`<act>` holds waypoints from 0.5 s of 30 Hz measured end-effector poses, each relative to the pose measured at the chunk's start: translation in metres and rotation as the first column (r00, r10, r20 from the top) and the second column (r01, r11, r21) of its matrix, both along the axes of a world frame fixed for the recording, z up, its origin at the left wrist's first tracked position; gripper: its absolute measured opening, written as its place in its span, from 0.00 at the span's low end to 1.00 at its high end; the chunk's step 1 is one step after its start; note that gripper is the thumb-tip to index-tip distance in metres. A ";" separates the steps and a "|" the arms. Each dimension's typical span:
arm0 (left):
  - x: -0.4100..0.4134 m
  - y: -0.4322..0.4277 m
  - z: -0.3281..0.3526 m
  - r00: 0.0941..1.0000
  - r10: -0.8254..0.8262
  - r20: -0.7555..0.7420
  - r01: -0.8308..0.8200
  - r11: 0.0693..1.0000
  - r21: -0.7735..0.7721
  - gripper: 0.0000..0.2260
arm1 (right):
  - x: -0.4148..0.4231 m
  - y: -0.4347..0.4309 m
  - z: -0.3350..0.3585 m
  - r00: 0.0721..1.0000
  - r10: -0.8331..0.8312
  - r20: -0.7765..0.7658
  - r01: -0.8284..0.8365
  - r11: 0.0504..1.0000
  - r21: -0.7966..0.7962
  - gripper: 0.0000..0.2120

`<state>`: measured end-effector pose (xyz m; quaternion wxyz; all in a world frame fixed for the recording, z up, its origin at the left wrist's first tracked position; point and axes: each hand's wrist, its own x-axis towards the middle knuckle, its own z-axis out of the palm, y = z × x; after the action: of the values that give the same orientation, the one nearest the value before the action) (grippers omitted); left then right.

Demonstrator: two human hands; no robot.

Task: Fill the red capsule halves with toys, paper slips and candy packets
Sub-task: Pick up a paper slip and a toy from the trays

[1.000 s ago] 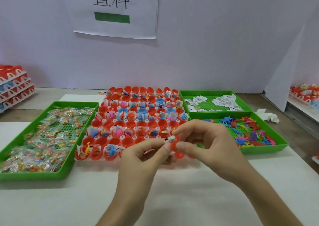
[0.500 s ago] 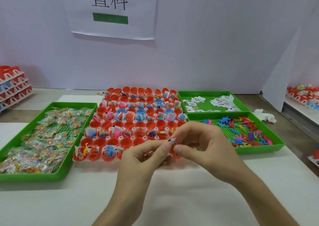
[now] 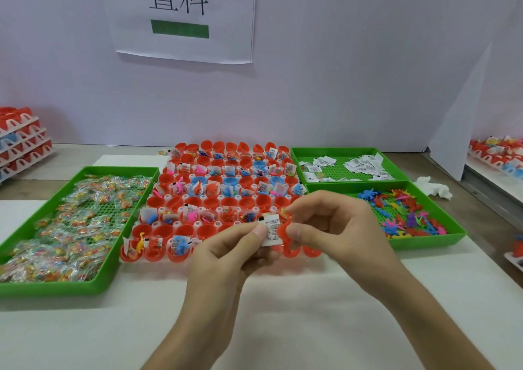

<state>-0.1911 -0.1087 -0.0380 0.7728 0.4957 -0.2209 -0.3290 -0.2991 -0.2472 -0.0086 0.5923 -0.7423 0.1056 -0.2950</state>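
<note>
A white rack (image 3: 198,224) of red capsule halves (image 3: 249,201) stands in the middle of the table; many hold toys, slips or candy, some stand bare. My left hand (image 3: 226,253) pinches a white paper slip (image 3: 272,229) between thumb and forefinger over the rack's front edge. My right hand (image 3: 336,228) pinches a small red toy (image 3: 283,229) right beside the slip. Both hands meet above the front-right capsules and hide them.
A green tray of candy packets (image 3: 70,222) lies to the left. At the right, a green tray of paper slips (image 3: 348,166) sits behind a green tray of coloured toys (image 3: 402,214). Stacked racks (image 3: 19,140) stand far left, more racks (image 3: 498,154) far right. A crumpled tissue (image 3: 433,187) lies beyond the toy tray.
Both hands stay together over the rack's front edge. The paper slip now stands upright and more exposed in my left fingers, and the red toy shows beside it.
</note>
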 end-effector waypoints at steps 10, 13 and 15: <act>-0.005 0.001 -0.002 0.946 0.097 0.310 -0.107 0.994 0.017 0.09 | 0.002 0.006 -0.003 1.000 -0.015 -0.015 0.013 0.993 -0.114 0.09; -0.004 0.002 -0.001 0.951 0.050 0.306 -0.055 0.998 0.008 0.10 | 0.001 0.005 -0.004 1.000 -0.004 -0.018 0.002 0.994 -0.111 0.10; -0.004 0.002 0.001 0.948 0.032 0.317 -0.034 0.999 -0.001 0.11 | 0.001 0.005 -0.003 1.000 0.011 -0.020 -0.013 0.993 -0.115 0.09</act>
<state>-0.1947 -0.1069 -0.0368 0.7317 0.5473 -0.3331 -0.2327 -0.2984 -0.2425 -0.0116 0.5493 -0.7786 0.0896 -0.2899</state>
